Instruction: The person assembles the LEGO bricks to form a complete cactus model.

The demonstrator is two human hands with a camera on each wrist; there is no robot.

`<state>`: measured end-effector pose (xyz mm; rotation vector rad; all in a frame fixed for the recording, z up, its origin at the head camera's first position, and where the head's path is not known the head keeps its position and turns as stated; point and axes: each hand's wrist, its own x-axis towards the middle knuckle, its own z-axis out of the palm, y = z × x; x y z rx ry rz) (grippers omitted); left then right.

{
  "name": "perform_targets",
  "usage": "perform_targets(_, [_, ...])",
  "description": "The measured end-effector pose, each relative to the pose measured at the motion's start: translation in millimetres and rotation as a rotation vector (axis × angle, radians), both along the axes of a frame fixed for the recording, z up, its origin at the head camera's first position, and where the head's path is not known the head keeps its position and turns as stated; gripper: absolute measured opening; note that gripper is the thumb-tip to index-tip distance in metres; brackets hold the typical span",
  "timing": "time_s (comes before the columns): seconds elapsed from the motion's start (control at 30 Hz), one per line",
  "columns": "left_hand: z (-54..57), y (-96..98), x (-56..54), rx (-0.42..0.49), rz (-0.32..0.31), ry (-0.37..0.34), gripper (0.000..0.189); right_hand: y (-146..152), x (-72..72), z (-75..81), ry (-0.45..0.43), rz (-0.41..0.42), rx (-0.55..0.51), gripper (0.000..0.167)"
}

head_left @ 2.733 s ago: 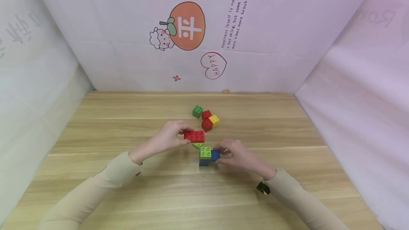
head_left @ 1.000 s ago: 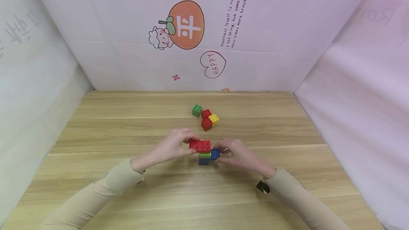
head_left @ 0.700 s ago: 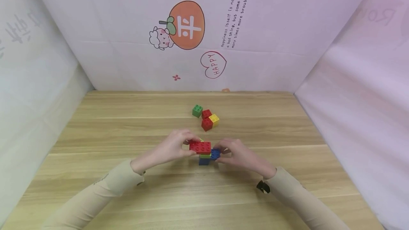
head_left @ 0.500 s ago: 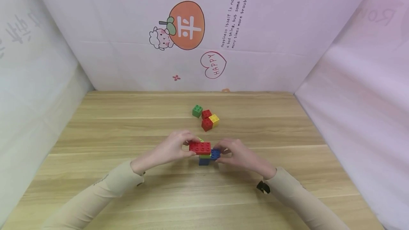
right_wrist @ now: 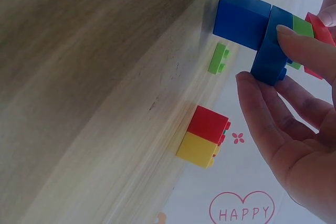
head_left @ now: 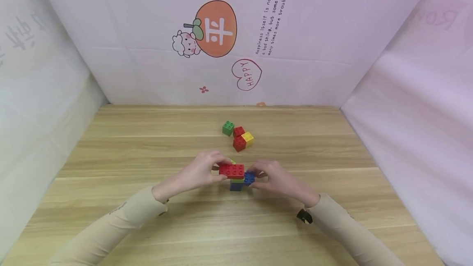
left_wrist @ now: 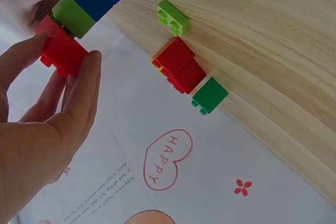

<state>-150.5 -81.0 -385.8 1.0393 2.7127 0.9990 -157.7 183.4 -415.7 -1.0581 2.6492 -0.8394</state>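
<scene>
My left hand (head_left: 203, 171) pinches a red eight-stud brick (head_left: 233, 171) by its left end. The brick lies over the lime green brick (left_wrist: 73, 17) that tops a small stack, jutting out to the left; a few lime studs show beside it in the left wrist view. Beneath the lime brick is a blue brick (right_wrist: 270, 51), sticking out to the right, and under that a taller blue block (right_wrist: 241, 19) stands on the table. My right hand (head_left: 277, 180) grips the jutting end of the upper blue brick between thumb and fingers.
Behind the stack lies a loose lime brick (left_wrist: 172, 18), mostly hidden in the head view. Farther back are a green block (head_left: 228, 128), two red blocks (head_left: 239, 143) and a yellow block (head_left: 248, 138) close together. White printed cloth (head_left: 148, 52) walls the wooden table (head_left: 148, 126).
My left hand has carried the red brick right and toward me, from beside the stack to over its lime top, then slightly lower. My right hand has kept its grip in place.
</scene>
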Motion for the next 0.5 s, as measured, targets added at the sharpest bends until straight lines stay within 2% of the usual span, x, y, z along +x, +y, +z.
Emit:
perform_targets(0.27, [-1.3,-0.4,0.0,0.056,-0.018,-0.048,0.033,-1.4,-0.2,-0.1,-0.012,-0.009,-0.006,0.033])
perform_targets(0.5, [-1.0,1.2,-0.3,0.067,-0.008,-0.096,0.035,-1.8,-0.4,-0.4,0.004,-0.009,0.001,0.033])
